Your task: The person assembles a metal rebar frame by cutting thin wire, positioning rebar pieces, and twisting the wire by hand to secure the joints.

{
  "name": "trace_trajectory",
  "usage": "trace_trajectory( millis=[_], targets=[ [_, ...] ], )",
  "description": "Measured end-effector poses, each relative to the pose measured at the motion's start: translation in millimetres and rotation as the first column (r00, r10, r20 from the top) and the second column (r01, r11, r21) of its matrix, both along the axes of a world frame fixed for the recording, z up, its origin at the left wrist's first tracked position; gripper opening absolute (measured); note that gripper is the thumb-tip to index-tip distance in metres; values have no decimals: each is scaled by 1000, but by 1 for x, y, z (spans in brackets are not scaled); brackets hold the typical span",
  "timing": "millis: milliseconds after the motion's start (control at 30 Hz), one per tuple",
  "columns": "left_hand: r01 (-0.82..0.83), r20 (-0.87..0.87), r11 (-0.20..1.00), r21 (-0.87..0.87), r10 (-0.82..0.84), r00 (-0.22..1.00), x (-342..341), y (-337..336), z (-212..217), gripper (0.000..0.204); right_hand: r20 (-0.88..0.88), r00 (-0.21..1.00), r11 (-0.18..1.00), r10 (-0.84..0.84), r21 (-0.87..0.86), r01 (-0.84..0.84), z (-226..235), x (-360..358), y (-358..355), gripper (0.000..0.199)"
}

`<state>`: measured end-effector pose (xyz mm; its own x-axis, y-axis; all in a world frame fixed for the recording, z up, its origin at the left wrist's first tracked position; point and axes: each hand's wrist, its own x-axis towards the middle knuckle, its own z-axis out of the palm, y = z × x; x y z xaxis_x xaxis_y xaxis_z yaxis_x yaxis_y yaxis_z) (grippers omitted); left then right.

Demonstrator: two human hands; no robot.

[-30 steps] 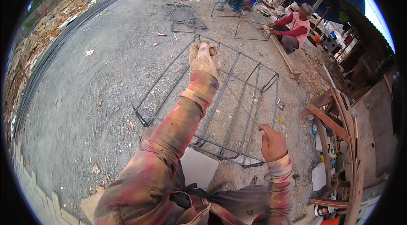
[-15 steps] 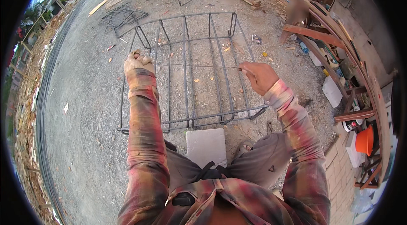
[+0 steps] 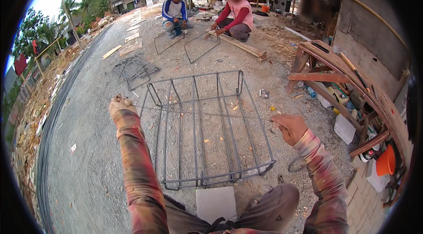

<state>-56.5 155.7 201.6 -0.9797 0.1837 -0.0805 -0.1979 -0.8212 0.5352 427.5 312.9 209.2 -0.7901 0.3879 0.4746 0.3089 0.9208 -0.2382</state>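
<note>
My left hand (image 3: 122, 105), in a pale worn glove, is closed on one end of a thin wire (image 3: 246, 117). At the other end, my right hand (image 3: 289, 128) pinches the wire between thumb and fingers. The wire stretches nearly straight between them. Below it, on the gravel, lies a cage of steel reinforcing bars (image 3: 195, 146), several long bars joined to bent frames. Both hands are held above the cage, one out past each side. A pale square block (image 3: 216, 203) sits between my legs at its near end.
Bent bar frames (image 3: 134, 70) lie piled far left. Two people (image 3: 176, 11) crouch ahead, holding bar frames beside wooden planks (image 3: 244, 48). A wooden bench (image 3: 326, 78) and an orange bucket (image 3: 386, 160) stand right. Long bars (image 3: 44, 146) run along the left.
My hands have spread wider apart, the left going outward, with the wire still held between them. The view has tilted up, bringing the two crouching people fully into sight.
</note>
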Motion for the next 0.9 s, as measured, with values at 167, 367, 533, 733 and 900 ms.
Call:
trace_trajectory(
  millis=[167,367,533,733,900],
  targets=[
    [-55,26,992,-115,59,998,-6,-1,-6,21,-1,989,961,-149,-235,145,-51,40,11,16],
    [18,-23,996,-92,-20,1000,-6,-15,-27,11,128,951,882,-281,-356,308,-113,85,12,15],
    [389,-160,918,-84,-397,904,105,28,-15,7,432,814,751,-388,-363,551,-169,163,51,19],
    [677,-208,733,-69,-674,709,220,70,-11,5,371,700,723,-610,-99,683,-75,142,55,41],
    [696,-310,688,-206,-721,621,222,63,-20,9,445,698,822,-561,400,405,23,27,30,41]
  ],
)
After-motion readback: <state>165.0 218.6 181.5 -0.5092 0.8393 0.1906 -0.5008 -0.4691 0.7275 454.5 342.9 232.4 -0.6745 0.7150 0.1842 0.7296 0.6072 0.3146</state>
